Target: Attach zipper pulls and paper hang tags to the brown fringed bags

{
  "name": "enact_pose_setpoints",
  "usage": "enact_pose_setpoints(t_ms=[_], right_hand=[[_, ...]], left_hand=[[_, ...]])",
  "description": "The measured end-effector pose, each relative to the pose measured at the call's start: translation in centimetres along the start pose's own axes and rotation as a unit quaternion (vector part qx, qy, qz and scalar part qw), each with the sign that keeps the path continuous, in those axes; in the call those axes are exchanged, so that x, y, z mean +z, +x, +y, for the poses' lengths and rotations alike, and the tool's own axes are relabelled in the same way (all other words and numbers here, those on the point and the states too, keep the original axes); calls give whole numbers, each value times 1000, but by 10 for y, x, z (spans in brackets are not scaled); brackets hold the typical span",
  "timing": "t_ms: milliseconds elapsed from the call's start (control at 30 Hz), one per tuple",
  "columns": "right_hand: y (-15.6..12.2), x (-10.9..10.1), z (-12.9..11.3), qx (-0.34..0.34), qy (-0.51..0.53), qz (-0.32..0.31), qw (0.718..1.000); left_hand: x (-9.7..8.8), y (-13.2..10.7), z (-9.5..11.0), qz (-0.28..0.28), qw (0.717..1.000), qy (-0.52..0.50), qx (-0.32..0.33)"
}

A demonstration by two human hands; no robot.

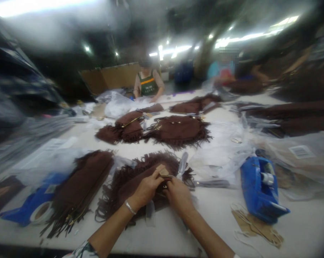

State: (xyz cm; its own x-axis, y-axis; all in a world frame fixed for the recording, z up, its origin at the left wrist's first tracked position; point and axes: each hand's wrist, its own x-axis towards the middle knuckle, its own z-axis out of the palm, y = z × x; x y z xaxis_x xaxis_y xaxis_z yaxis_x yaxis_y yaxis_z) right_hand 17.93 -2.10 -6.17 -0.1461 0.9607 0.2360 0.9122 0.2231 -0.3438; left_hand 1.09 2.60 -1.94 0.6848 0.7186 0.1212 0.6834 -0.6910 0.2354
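A dark brown fringed bag (140,179) lies on the white table directly in front of me. My left hand (146,189), with a silver bracelet at the wrist, is closed on the bag's upper edge, next to a small tan tag (160,169). Close beside it, my right hand (178,196) has its fingers curled round the same edge, near a small metal fitting. Both sets of fingertips are partly hidden and blurred. A clear plastic strip (150,214) hangs below the hands, and another plastic-wrapped piece (182,165) stands up behind them.
Blue tape dispensers stand at the right (260,190) and left (38,200). Another fringed bag (82,182) lies to the left, with more bags (180,129) farther back. Clear plastic (221,154) and corded tan tags (255,225) lie to the right. Co-workers (148,86) are across the table.
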Motion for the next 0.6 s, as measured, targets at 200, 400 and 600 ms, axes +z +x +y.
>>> enact_pose_setpoints(t_ms=[200,400,600], right_hand=[[-2,9,-11,49,-2,52,997],[1,24,-6,37,-40,81,995],[-1,26,-5,57,-36,97,993]], left_hand=[[13,3,-9,67,987,-138,-52],[31,2,-13,46,997,-13,-59],[53,-4,-18,74,993,89,-7]])
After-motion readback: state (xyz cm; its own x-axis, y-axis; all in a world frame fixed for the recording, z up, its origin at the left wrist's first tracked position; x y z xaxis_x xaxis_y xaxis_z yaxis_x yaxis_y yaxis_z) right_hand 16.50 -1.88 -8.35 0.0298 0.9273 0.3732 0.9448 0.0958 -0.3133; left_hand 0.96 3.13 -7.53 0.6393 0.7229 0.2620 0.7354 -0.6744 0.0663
